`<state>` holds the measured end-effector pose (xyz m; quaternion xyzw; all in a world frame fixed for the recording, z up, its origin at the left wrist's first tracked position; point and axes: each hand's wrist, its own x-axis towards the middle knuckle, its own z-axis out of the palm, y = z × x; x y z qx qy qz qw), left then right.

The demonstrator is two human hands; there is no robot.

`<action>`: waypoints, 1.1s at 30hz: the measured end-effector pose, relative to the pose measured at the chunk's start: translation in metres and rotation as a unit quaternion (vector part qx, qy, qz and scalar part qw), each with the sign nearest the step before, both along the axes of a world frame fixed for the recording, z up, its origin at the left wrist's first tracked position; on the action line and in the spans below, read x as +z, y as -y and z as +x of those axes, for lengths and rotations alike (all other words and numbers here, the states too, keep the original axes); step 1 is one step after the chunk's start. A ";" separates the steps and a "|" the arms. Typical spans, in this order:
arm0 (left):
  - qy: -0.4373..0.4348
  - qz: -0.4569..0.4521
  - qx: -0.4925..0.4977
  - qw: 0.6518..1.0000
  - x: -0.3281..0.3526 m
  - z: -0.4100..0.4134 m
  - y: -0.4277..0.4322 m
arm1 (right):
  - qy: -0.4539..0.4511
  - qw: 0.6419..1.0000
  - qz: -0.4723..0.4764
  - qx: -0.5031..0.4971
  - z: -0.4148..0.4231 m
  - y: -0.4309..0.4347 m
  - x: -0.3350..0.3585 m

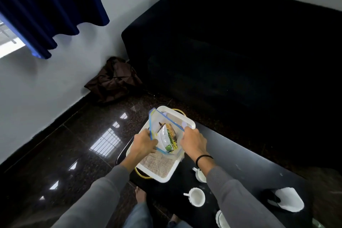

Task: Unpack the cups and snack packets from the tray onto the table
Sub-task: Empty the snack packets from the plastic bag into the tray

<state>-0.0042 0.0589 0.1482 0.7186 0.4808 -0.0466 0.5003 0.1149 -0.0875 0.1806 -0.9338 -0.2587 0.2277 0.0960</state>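
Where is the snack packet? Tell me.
The snack packet sits inside the clear blue-rimmed container, held over the white tray between the left hand and right hand.

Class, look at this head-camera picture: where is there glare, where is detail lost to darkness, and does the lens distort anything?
Head view: window glare reflects as bright patches on the polished floor; the black sofa is so underexposed that its surface shows almost no detail; the wide lens bows the wall edges and curtain; the tray and both hands are evenly lit and fairly sharp.
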 end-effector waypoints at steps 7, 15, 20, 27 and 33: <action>-0.078 0.118 -0.017 0.990 0.003 -0.024 -0.036 | 0.047 0.994 0.056 0.081 0.010 -0.023 0.030; -0.050 0.420 -0.354 0.834 0.037 -0.007 -0.045 | 0.025 0.989 0.100 0.109 0.020 -0.037 0.056; -0.025 0.423 -0.284 0.860 0.050 0.007 -0.034 | 0.094 0.983 0.151 0.042 0.022 -0.031 0.048; -0.021 0.360 -0.256 0.897 0.048 0.014 -0.032 | -0.055 0.970 0.237 -0.017 -0.008 -0.039 0.020; 0.072 0.270 -0.252 0.926 0.051 0.002 -0.042 | -0.462 0.762 0.338 -0.304 -0.027 -0.077 0.019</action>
